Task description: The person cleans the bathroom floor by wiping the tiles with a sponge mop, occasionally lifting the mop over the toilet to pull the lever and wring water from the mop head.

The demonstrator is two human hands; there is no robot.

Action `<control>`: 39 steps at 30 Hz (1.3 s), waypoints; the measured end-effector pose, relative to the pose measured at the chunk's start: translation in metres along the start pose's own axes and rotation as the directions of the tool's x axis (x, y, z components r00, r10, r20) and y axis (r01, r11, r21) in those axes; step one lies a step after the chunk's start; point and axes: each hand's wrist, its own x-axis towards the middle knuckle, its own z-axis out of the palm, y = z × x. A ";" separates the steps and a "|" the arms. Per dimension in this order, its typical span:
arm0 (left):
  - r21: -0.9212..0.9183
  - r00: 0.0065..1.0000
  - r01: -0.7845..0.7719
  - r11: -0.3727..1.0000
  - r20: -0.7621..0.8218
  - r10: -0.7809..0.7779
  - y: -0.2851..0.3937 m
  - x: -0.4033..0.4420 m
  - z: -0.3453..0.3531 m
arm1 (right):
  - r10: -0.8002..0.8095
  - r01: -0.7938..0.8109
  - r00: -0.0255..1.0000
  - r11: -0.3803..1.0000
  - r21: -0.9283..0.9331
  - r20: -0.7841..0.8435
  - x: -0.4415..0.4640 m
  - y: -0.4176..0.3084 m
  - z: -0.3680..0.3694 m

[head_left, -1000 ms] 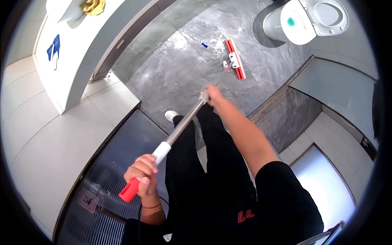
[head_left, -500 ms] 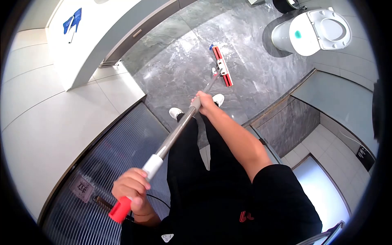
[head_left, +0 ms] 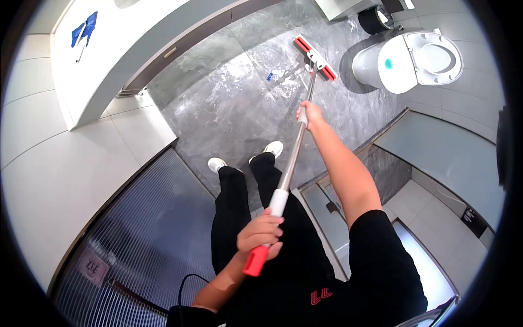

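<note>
A sponge mop (head_left: 293,155) with a metal pole slants across the middle of the view. Around the white grip by its red end cap (head_left: 255,261), my left hand (head_left: 259,234) is closed in front of my body. Farther along the pole, my right hand (head_left: 310,114) wraps around a grey sleeve. The red and white mop head (head_left: 315,56) rests on the wet-looking grey floor (head_left: 218,109), left of the toilet. A small blue piece (head_left: 269,76) lies on the floor to the left of the head.
A white toilet (head_left: 400,68) and a black bin (head_left: 376,20) stand at the upper right. On the left is a white counter (head_left: 125,49) with a blue cloth-like item (head_left: 84,31). A ribbed glass door (head_left: 147,229) is at lower left, glass panels (head_left: 436,141) at right.
The mop head has moved away and to the right, toward the toilet, leaving the blue piece behind. Both hands have moved right with the pole, which now stands steeper in view.
</note>
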 end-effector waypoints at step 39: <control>0.210 0.950 0.214 0.954 -0.273 -0.153 0.158 -0.083 -0.157 | 0.257 -0.099 0.927 0.870 -0.483 0.273 -0.184 0.148 0.200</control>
